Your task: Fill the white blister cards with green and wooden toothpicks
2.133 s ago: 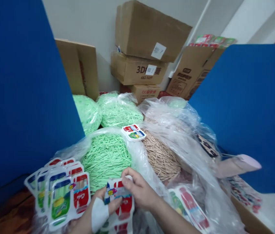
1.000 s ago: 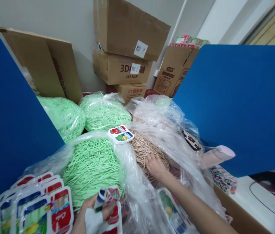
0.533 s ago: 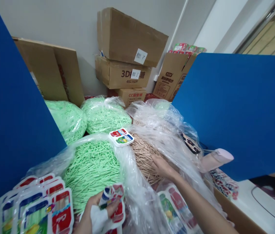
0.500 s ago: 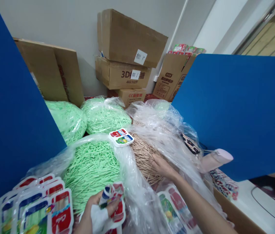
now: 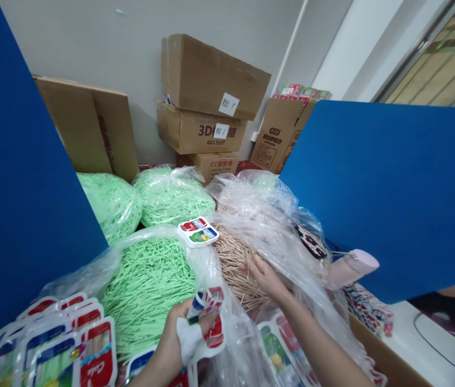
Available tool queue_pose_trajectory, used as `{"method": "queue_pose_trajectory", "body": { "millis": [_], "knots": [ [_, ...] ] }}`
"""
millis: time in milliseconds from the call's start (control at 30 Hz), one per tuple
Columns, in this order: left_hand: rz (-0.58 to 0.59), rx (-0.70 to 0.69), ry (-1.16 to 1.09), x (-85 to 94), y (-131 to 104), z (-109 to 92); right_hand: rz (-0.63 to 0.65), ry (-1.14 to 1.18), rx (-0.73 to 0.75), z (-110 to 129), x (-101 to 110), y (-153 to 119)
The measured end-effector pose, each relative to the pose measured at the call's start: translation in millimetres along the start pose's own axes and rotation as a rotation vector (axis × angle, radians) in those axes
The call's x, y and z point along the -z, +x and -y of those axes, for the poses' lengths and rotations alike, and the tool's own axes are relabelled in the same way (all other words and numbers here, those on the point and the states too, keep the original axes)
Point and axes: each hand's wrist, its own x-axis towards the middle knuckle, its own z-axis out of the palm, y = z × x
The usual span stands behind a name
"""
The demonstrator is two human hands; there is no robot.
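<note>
My left hand (image 5: pixel 189 325), with white wrapping around its thumb base, is closed around a printed bottle-shaped candy packet (image 5: pixel 214 328) in red, white and blue. At the bag of thin brown sticks (image 5: pixel 233 258), my right hand (image 5: pixel 265 275) has its fingers pinched on some of the sticks. Left of it lies an opened bag of thin green sticks (image 5: pixel 149 285). A red and green printed packet (image 5: pixel 199 232) rests on the plastic between the two bags. Several filled packets (image 5: pixel 53 349) are fanned in a pile at the lower left.
Blue partitions (image 5: pixel 380 193) stand on both sides. Behind are stacked cardboard boxes (image 5: pixel 215 80) and closed bags of green sticks (image 5: pixel 173 196). A pink cylinder (image 5: pixel 352 269) and a patterned phone-like item (image 5: pixel 311 241) lie at right. More packets (image 5: pixel 279 344) sit under clear plastic near my right forearm.
My left hand has moved up and right with the packet, nearer the brown sticks. My right hand's fingers have drawn together on some sticks. The view has tilted slightly.
</note>
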Motion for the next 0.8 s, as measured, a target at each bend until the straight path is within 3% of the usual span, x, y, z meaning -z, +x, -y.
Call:
{"method": "queue_pose_trajectory", "body": {
  "millis": [233, 400, 467, 600, 667, 733, 800],
  "knots": [
    [0.05, -0.024, 0.003, -4.5, 13, 18, -0.101, -0.274, 0.002, 10, 8, -3],
    [0.056, -0.031, 0.01, -7.2, 15, 17, -0.121, -0.334, -0.023, 12, 11, -3],
    [0.033, -0.042, 0.047, -8.8, 15, 13, -0.125, -0.214, -0.007, 18, 7, -5],
    [0.022, -0.051, 0.053, -11.5, 15, 8, -0.206, 0.394, 0.026, 44, -7, -11],
    [0.027, -0.053, 0.044, -11.3, 14, 7, -0.199, 0.475, 0.069, 55, -10, -12],
    [0.02, -0.07, 0.054, -8.9, 12, 7, -0.146, 0.26, 0.105, 58, -11, -12],
    [-0.002, -0.082, 0.068, -4.2, 9, 9, -0.06, -0.189, 0.085, 51, -11, -9]
  ]
}}
